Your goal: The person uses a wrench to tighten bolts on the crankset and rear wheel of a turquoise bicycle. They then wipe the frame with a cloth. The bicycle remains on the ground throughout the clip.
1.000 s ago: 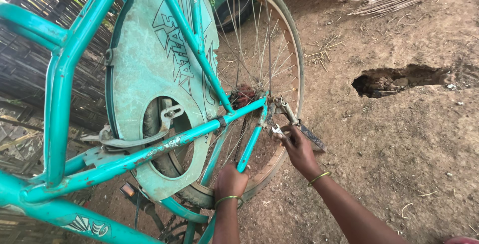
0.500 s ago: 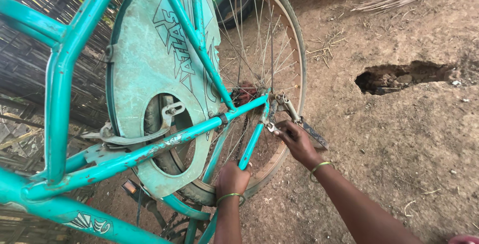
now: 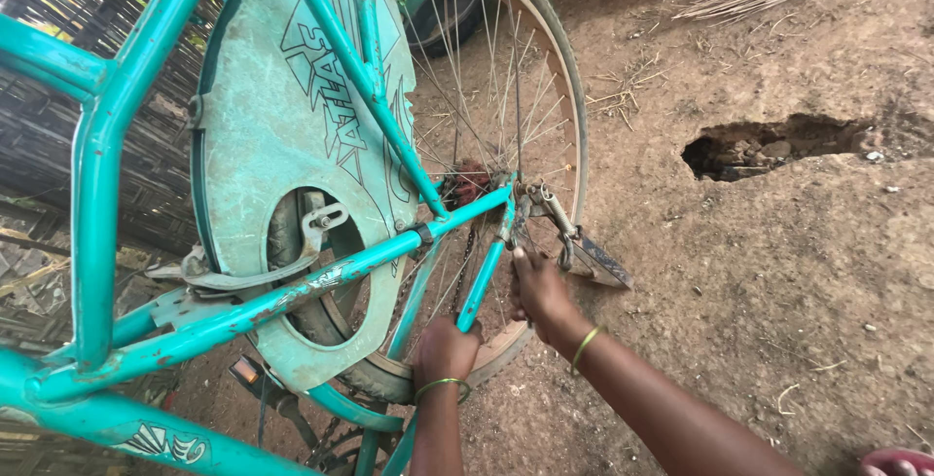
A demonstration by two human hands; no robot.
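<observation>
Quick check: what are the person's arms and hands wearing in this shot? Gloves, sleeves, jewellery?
Both hands are bare, no gloves. The forearms are bare as far as the frame shows, with no sleeves in view. The left hand has a thin green bangle at the wrist; the right hand has a similar thin yellow-green bangle. No watch, rings or markings are visible.

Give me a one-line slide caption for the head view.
Left hand grips a teal bicycle stay while right hand works beside the rear wheel axle, above bare dirt ground.
</observation>
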